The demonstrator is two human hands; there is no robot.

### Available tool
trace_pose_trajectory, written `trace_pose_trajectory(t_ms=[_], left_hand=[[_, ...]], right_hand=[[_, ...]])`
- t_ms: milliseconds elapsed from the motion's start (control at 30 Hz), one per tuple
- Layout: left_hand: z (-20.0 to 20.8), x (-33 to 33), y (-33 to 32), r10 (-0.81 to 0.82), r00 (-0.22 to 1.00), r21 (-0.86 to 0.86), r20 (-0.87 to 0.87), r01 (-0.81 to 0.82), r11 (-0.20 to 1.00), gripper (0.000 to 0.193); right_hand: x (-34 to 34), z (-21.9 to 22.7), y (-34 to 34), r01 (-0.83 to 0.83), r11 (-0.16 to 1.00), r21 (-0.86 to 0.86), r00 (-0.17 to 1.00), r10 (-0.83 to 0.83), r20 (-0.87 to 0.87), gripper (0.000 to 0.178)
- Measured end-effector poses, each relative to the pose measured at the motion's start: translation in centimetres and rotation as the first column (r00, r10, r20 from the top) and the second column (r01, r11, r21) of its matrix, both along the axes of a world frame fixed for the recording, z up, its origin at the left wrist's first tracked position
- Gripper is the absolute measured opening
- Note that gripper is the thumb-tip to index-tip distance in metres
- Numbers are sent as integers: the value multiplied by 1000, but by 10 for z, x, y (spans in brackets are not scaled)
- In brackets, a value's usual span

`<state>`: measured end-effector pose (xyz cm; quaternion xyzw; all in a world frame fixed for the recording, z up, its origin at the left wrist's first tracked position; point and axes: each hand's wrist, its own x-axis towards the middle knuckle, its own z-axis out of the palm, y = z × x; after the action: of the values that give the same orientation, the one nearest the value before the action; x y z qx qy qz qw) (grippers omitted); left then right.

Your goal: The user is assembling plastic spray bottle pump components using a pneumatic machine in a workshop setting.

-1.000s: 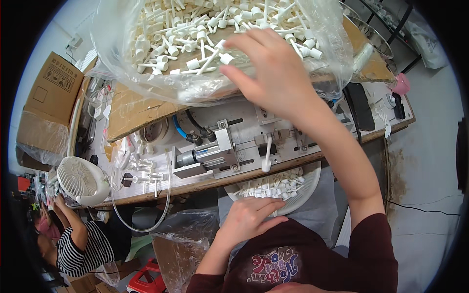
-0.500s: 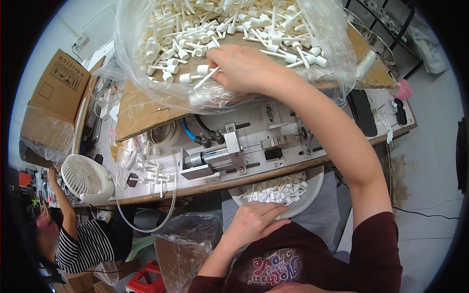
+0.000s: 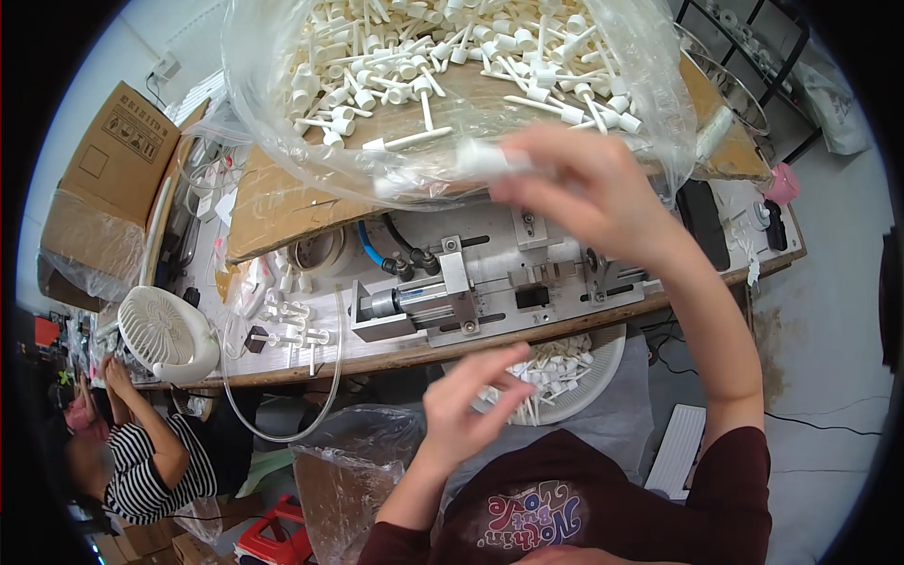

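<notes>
My right hand (image 3: 593,193) is over the front of the clear plastic bag (image 3: 254,122), its thumb and fingertips pinching a white cap (image 3: 480,158). Motion blurs that cap; a stem on it cannot be made out. Behind it, the bag holds a heap of white caps with thin stems (image 3: 377,66). My left hand (image 3: 461,410) hovers at the left side of a round white basket (image 3: 610,372), thumb and fingers apart with nothing between them. More white stemmed caps (image 3: 556,367) lie in that basket, below the bench edge.
A metal clamping fixture (image 3: 452,297) with a cylinder and blue and black hoses sits on the bench between my hands. Left of it are clear plastic fittings (image 3: 297,330) and a white fan (image 3: 168,339). Another person (image 3: 160,466) works at the far left.
My right hand has drawn back from the heap toward the right and nearer me, carrying a cap. My left hand has lifted and its fingers have spread.
</notes>
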<state>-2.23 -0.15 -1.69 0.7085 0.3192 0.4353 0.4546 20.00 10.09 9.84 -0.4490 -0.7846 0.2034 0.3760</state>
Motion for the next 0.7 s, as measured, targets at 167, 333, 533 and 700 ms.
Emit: trace_pose_trajectory(t_ms=[167, 333, 533, 700], left_hand=[[29, 3, 18, 77, 842, -422, 534, 187, 887, 38], [26, -1, 20, -40, 895, -465, 444, 268, 844, 37], [31, 1, 20, -23, 912, -405, 410, 205, 891, 42], [15, 24, 20, 208, 965, 230, -157, -169, 958, 35]], right_hand=[[6, -47, -59, -252, 941, 227, 956, 205, 212, 29], [7, -62, -87, -214, 917, 337, 933, 90, 349, 34], [29, -70, -89, -117, 847, 519, 930, -90, 356, 43], [38, -91, -99, 245, 948, 205, 958, -205, -200, 49]])
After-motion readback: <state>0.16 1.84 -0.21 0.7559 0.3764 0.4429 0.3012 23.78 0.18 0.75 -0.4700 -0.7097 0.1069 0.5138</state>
